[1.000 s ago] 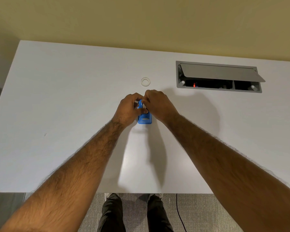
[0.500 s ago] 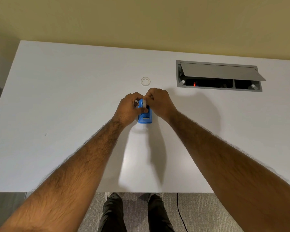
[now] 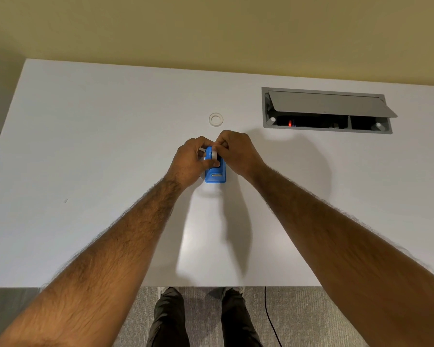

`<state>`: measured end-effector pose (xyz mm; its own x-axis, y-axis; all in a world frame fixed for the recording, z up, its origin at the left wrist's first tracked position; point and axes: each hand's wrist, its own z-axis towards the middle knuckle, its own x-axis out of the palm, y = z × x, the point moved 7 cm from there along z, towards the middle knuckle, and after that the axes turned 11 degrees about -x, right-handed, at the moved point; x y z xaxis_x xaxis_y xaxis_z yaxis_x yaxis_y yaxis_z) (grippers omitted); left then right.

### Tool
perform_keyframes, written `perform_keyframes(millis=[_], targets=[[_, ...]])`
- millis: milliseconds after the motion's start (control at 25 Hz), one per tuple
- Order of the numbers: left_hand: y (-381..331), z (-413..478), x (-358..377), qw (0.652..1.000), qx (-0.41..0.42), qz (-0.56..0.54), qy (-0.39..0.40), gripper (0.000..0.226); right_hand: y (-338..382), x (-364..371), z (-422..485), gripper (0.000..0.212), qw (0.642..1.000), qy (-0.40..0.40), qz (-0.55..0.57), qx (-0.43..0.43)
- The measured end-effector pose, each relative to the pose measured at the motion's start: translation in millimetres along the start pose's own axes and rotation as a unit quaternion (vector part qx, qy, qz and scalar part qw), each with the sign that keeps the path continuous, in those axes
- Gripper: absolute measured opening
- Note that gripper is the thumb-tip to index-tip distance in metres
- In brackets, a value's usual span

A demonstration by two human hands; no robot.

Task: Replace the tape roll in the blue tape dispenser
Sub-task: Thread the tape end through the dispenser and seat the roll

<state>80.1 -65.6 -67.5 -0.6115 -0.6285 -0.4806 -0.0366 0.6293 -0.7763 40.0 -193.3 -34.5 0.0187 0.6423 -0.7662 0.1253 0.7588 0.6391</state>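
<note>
The blue tape dispenser (image 3: pixel 215 175) stands on the white table (image 3: pixel 110 159), its cutter end toward me. My left hand (image 3: pixel 189 160) grips its left side. My right hand (image 3: pixel 238 152) pinches a whitish tape roll (image 3: pixel 214 154) that sits upright in the dispenser's top slot. Fingers hide most of the roll and the dispenser's far end. A second clear ring, a spare or spent tape roll (image 3: pixel 216 119), lies flat on the table a little beyond my hands.
A grey cable hatch (image 3: pixel 326 111) with its lid propped open is set into the table at the back right, a red light inside. The table's near edge runs just above my legs and the grey carpet.
My hands have barely shifted; my right hand's fingers moved slightly over the roll, and more of the whitish roll shows in the dispenser's slot.
</note>
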Motion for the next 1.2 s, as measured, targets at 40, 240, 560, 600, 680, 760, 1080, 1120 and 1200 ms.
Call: perform_keyframes(millis=[40,240,560,600,680,760,1080,1120,1200], targets=[[0.2,0.0,0.1,1.0,0.0,0.0,-0.001,0.037,-0.2,-0.1,0.3,0.017,1.0,-0.003,0.004,0.002],[-1.0,0.0,-0.4,1.0,-0.006,0.003,-0.001,0.039,-6.6,-0.9,1.7,0.015,0.998,-0.014,0.062,0.026],[-0.8,-0.7,-0.7,1.0,-0.004,0.001,0.002,0.038,-10.2,-2.1,-0.2,0.008,0.993,-0.001,0.109,0.045],[-0.4,-0.3,-0.6,1.0,-0.006,-0.001,0.002,0.039,-10.8,-2.6,1.4,0.006,0.992,-0.004,0.116,0.053],[0.2,0.0,-0.4,1.0,-0.009,-0.004,0.002,0.041,-12.3,-4.1,3.8,0.005,0.987,-0.004,0.138,0.081],[0.6,0.3,-0.1,1.0,-0.01,0.0,0.001,0.041,-13.8,-5.0,6.1,0.007,0.982,0.006,0.155,0.107],[-0.4,0.0,-1.1,1.0,-0.01,-0.001,0.001,0.04,-13.3,-6.7,4.7,0.013,0.978,0.015,0.161,0.134],[-1.1,0.0,-1.3,1.0,-0.008,-0.002,0.002,0.039,-11.2,-8.6,3.5,0.011,0.981,0.019,0.154,0.12],[-1.2,0.5,-1.4,1.0,-0.009,-0.006,0.004,0.039,-1.4,-10.3,5.0,0.009,0.994,0.043,0.074,0.062]])
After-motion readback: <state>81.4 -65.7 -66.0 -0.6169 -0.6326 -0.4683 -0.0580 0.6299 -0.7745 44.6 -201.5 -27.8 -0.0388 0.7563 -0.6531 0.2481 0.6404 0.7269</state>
